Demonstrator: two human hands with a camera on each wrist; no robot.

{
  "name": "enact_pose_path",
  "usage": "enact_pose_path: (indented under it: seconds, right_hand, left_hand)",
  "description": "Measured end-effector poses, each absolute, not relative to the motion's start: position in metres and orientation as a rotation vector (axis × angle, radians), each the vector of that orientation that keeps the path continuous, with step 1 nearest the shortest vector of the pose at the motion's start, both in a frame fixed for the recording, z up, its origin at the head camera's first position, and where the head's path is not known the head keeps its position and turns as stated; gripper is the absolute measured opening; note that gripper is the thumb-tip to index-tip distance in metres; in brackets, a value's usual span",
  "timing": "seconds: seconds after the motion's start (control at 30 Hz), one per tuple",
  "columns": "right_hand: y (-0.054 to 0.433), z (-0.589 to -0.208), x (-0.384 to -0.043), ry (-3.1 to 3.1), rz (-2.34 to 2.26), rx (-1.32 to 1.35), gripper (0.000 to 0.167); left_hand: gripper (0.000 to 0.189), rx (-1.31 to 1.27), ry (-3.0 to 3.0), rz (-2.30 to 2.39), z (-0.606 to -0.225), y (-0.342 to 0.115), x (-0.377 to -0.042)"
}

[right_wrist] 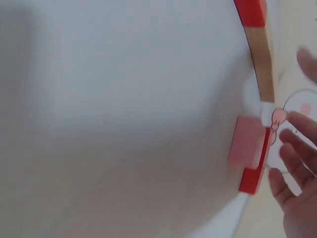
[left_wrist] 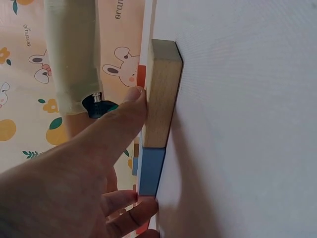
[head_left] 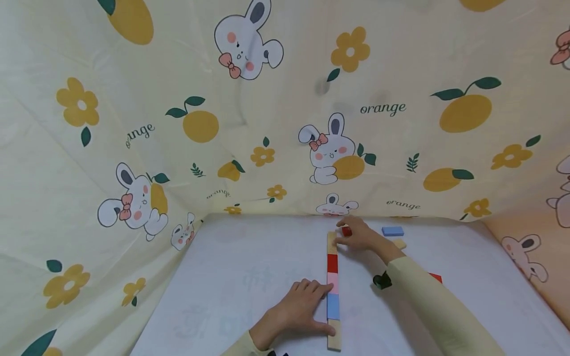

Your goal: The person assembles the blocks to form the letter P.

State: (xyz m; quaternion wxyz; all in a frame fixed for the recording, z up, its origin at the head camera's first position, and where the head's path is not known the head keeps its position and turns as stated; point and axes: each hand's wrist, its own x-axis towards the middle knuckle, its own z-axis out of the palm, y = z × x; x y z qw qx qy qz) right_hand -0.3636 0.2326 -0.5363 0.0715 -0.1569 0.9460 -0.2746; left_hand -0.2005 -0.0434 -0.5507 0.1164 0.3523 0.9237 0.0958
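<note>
A straight row of blocks runs away from me in the head view: a near wooden block (head_left: 334, 341), a blue block (head_left: 333, 306), a pink block (head_left: 334, 283), a red block (head_left: 332, 263) and a far wooden block (head_left: 331, 243). My left hand (head_left: 299, 307) rests along the row's left side, thumb on the near wooden block and fingertips at the pink one. My right hand (head_left: 358, 236) is over the row's far end, fingers spread. In the right wrist view, a loose pink block (right_wrist: 246, 142) and a loose red block (right_wrist: 252, 179) lie together near those fingers, ungripped.
Right of the right hand lie a blue block (head_left: 393, 231) and a partly hidden wooden block (head_left: 400, 244). A red piece (head_left: 436, 278) shows behind the right sleeve (head_left: 438, 301). Printed cloth (head_left: 285, 123) hangs behind the white tabletop (head_left: 249, 247).
</note>
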Motion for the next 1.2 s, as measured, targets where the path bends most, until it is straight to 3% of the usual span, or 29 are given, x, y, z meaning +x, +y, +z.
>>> enact_pose_path:
  seconds: [0.27, 0.47, 1.2]
  right_hand:
    - [0.258, -0.547, -0.375, 2.918, -0.893, -0.339, 0.048]
    - [0.272, -0.552, -0.382, 2.853, -0.942, -0.188, 0.046]
    - [0.278, -0.556, -0.375, 2.812, -0.955, -0.266, 0.033]
  left_hand:
    - [0.106, 0.981, 2.686, 0.297, -0.549, -0.043, -0.201]
    - [0.106, 1.005, 2.695, 0.289, -0.548, -0.043, -0.201]
    - [0.105, 0.972, 2.683, 0.273, -0.551, -0.04, -0.201]
